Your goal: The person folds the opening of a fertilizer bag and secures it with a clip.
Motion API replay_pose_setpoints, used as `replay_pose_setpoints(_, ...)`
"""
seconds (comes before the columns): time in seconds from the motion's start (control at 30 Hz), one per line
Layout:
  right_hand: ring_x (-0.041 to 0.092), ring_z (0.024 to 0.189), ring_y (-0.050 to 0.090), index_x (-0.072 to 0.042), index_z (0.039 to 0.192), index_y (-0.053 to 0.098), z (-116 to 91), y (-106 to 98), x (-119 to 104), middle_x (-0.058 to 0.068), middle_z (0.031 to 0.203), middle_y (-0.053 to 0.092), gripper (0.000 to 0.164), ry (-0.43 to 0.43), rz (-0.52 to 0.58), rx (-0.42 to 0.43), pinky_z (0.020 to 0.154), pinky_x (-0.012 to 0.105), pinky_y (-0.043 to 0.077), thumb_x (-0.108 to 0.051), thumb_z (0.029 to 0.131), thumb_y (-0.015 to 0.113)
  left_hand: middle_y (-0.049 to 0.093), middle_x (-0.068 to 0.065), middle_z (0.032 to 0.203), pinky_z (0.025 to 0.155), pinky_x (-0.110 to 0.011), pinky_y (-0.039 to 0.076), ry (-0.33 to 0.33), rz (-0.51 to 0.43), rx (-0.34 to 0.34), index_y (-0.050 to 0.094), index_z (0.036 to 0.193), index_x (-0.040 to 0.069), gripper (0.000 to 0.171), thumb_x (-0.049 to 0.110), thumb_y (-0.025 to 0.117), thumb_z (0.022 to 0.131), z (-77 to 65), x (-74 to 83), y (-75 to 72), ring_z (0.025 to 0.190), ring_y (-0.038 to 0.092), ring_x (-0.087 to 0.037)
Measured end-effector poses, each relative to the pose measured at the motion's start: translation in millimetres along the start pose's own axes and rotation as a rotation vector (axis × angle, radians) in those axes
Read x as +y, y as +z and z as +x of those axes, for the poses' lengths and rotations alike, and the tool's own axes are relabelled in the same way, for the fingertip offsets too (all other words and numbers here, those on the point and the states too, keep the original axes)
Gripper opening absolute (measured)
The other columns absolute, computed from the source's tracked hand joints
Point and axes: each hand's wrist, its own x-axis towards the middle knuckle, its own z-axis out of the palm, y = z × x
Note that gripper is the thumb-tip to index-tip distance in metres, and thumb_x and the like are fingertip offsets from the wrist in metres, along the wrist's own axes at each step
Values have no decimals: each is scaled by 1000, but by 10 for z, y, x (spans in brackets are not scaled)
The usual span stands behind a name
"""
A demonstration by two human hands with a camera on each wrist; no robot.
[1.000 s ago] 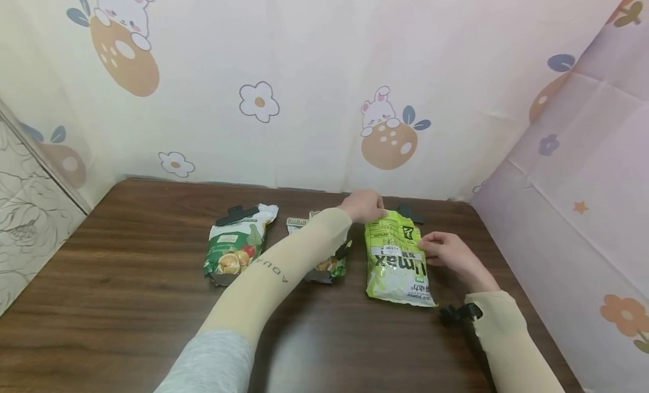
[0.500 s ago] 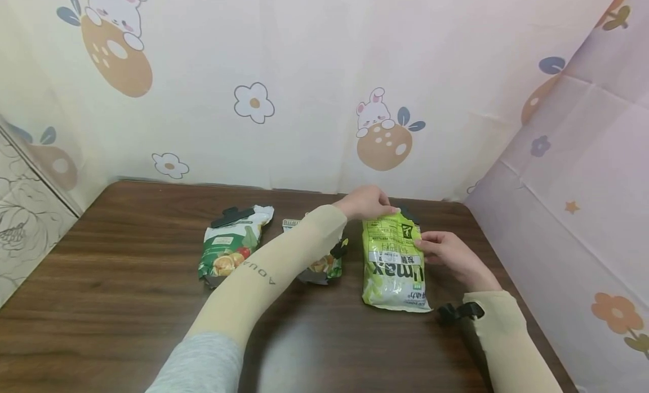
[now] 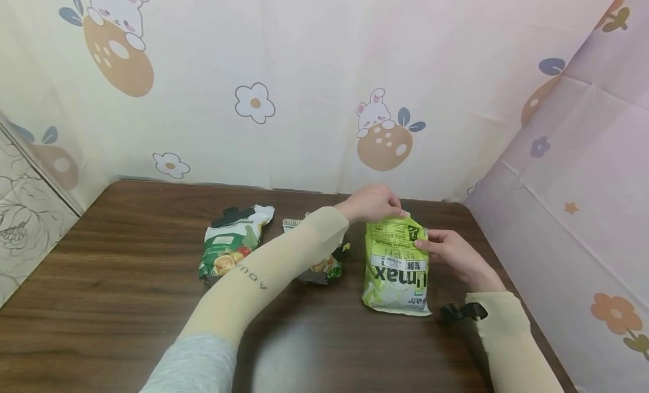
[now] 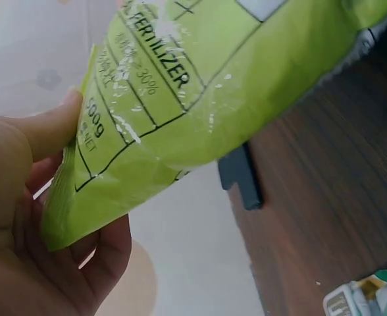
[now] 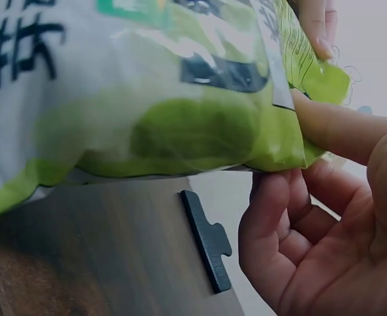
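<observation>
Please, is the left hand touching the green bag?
Touching. The left wrist view shows the left hand pinching the green bag by its edge, between thumb and fingers.

Your bag (image 3: 395, 269) is lime green, paling to white at the end nearest you, with black lettering and ruled lines. The leftmost pouch (image 3: 230, 244) is green and white, printed with orange and red fruit; its clip (image 3: 233, 216) is black. You have a dark brown, wood-grained table (image 3: 127, 269), a pale backdrop (image 3: 304, 44) patterned with rabbits, flowers and tan fruit, and cream sleeves (image 3: 253, 291).
</observation>
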Motion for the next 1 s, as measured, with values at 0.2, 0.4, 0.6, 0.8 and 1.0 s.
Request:
replay_pose_setpoints(0.2, 23, 94, 71, 5, 126, 63, -38, -16, -54, 6, 105, 74, 41, -55, 19, -2, 86, 36, 53, -22, 97, 67, 64, 6, 66, 68, -24, 45, 17, -29, 25, 73, 73, 19, 31, 35, 64, 98, -89, 102, -103, 67, 57, -10)
replay_pose_setpoints(0.4, 18, 95, 69, 4, 120, 68, -27, 3, -63, 2, 101, 74, 33, -110, -27, 16, 86, 38, 52, -22, 99, 64, 53, 5, 57, 63, -25, 45, 12, -65, 44, 60, 62, 14, 42, 34, 64, 99, -166, 114, -155, 55, 48, -9)
replay_pose_setpoints(0.6, 14, 96, 65, 3, 113, 71, -38, 0, -85, 1, 96, 75, 30, -129, -75, 87, 88, 37, 47, -22, 98, 66, 50, 5, 56, 60, -24, 44, 18, -65, 63, 61, 63, 16, 41, 35, 64, 98, -219, 167, -191, 53, 46, -8)
replay_pose_setpoints(0.8, 11, 93, 63, -8, 108, 75, -81, -32, -107, -6, 97, 73, 15, -203, -78, 137, 83, 31, 48, -14, 95, 69, 44, 6, 54, 55, -23, 38, 65, -30, 84, 55, 62, 16, 43, 36, 62, 99, -265, 275, -251, 51, 41, -8)
replay_pose_setpoints(1.0, 11, 87, 62, -1, 97, 74, -74, -40, -105, -6, 92, 70, 8, -327, -75, 123, 76, 27, 48, 0, 89, 72, 42, 5, 55, 56, -23, 36, 110, -7, 90, 50, 60, 16, 46, 33, 62, 100, -337, 314, -291, 52, 40, -9)
